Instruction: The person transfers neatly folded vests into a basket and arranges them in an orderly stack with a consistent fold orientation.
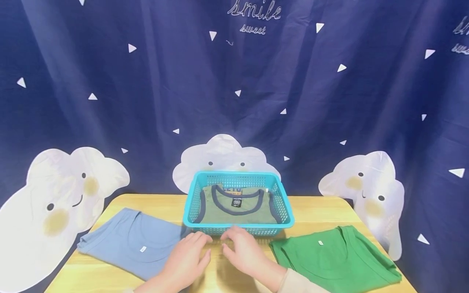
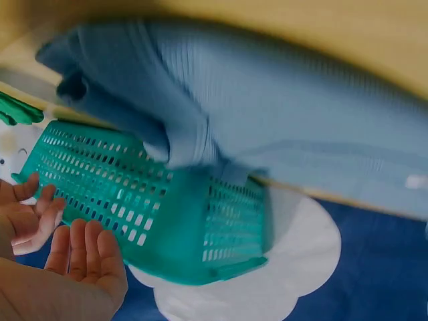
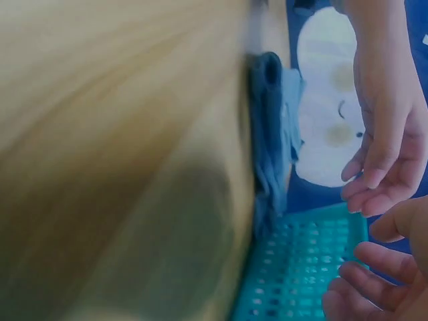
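My left hand (image 1: 187,255) and right hand (image 1: 244,251) hover side by side before the near wall of a turquoise plastic basket (image 1: 238,226), holding nothing. In both wrist views the fingers of the left hand (image 2: 85,267) and the right hand (image 3: 388,274) look loosely bent and apart from the basket. Inside the basket lies a folded olive-green garment (image 1: 216,213) with dark navy trim and a black neck label. A folded blue shirt (image 1: 146,240) lies on the left, close to my left hand. On the right is a folded green shirt (image 1: 333,258).
The wooden table (image 1: 311,211) carries the basket near its far edge, with a shirt on either side. Behind it hangs a dark blue curtain (image 1: 205,101) printed with white triangles and smiling clouds.
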`<state>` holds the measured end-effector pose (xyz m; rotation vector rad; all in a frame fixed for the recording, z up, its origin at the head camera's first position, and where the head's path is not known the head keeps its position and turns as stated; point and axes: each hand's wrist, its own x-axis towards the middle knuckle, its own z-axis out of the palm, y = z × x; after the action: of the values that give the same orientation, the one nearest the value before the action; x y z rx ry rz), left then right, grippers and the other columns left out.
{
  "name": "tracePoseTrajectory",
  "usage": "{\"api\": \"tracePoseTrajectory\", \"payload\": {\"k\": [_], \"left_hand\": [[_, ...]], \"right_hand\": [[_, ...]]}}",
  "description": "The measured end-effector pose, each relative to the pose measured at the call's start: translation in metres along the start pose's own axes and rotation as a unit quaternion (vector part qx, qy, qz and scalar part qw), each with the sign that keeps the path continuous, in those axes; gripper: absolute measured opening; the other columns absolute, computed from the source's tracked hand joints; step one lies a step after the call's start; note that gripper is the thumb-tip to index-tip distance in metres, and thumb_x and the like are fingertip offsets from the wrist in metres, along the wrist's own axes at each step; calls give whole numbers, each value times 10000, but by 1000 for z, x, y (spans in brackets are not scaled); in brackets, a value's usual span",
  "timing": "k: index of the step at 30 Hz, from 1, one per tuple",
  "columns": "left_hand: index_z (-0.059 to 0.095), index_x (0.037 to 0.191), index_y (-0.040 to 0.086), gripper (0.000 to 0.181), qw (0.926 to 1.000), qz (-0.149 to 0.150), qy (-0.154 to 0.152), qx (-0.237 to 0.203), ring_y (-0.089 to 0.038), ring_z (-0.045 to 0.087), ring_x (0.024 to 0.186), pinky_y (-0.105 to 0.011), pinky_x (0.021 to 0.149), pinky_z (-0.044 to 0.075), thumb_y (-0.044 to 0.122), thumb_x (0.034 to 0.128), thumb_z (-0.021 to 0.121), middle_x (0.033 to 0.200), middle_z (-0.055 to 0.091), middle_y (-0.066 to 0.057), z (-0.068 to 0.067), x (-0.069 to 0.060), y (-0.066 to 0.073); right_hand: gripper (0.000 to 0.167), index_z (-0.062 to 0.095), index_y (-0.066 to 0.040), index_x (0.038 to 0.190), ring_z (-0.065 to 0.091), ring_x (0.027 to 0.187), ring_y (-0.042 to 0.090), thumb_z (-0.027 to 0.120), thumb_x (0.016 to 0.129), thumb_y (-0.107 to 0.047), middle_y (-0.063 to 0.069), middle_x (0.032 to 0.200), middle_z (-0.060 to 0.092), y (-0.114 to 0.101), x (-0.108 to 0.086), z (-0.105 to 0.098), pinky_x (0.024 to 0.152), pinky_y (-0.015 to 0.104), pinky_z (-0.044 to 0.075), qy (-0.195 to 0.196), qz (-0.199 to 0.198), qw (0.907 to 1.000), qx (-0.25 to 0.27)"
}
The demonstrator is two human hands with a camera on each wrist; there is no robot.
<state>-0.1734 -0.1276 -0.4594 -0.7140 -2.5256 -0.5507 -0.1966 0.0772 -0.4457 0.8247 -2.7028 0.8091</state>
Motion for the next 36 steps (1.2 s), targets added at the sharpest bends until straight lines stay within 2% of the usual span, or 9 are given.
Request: {"api": "tracePoseTrajectory", "payload": {"k": [4,9,16,24,26,28,32,34,36], "left_hand": [[669,1029,159,190,9997,-163,-80,-169,-78,594,899,-321,756,538,161,849,730,980,641,112,6,-9,-7],[664,1034,162,162,9977,-415,-454,-292,-77,577,886,-325,757,533,172,878,703,973,634,97,9,-17,-16],[675,1024,174,132,9888,-1193,-800,-414,-136,622,937,-364,780,549,167,896,707,972,627,99,0,-21,-29],[683,1054,141,186,9745,-1965,-1062,-228,-251,656,1040,-461,900,539,186,877,722,1055,676,12,-12,-27,-55],[687,1060,125,202,9727,-2046,-1089,-136,-276,658,1046,-478,900,538,195,875,722,1066,684,-10,-15,-29,-62],[690,1064,112,213,9718,-2074,-1118,-77,-297,658,1049,-494,898,537,199,873,723,1073,688,-27,-17,-32,-68],[690,1053,84,214,9721,-2051,-1142,29,-326,661,1032,-513,889,536,187,868,724,1063,691,-53,-17,-37,-81],[687,1053,67,216,9722,-2047,-1133,56,-341,660,1025,-521,892,533,173,868,721,1059,690,-74,-18,-39,-87],[682,1055,46,224,9716,-2076,-1132,61,-361,657,1020,-533,891,529,160,866,719,1056,690,-96,-19,-41,-94]], "right_hand": [[126,709,-147,1007,627,924,119,696,885,-176,-82,999,659,1,-3,11,808,290,550,-177,1,9997,157],[161,705,-150,1032,635,906,110,704,882,-205,-98,1031,653,-1,-4,20,762,238,534,-534,190,9975,415],[183,707,-136,1050,642,900,98,713,883,-211,-91,1031,664,-6,-3,29,768,230,526,-710,335,9950,613],[253,705,-82,1088,646,853,27,729,851,-167,-56,1027,693,-18,0,43,787,209,524,-979,702,9811,1512],[258,698,-62,1092,654,848,38,725,848,-139,-25,1021,695,-21,2,46,785,206,525,-1105,905,9705,1943],[262,689,-29,1100,661,839,74,712,847,-93,21,1023,693,-24,3,48,751,215,536,-1209,1164,9540,2483],[292,659,46,1125,664,850,177,659,837,1,105,1029,671,-29,5,52,710,291,584,-1270,1732,9097,3553],[308,645,62,1133,660,865,202,646,828,22,105,1038,658,-31,5,56,710,337,598,-1207,1961,8947,3827],[309,637,64,1133,652,898,221,641,826,27,105,1051,650,-32,4,61,744,385,600,-1146,2148,8848,3973]]}}
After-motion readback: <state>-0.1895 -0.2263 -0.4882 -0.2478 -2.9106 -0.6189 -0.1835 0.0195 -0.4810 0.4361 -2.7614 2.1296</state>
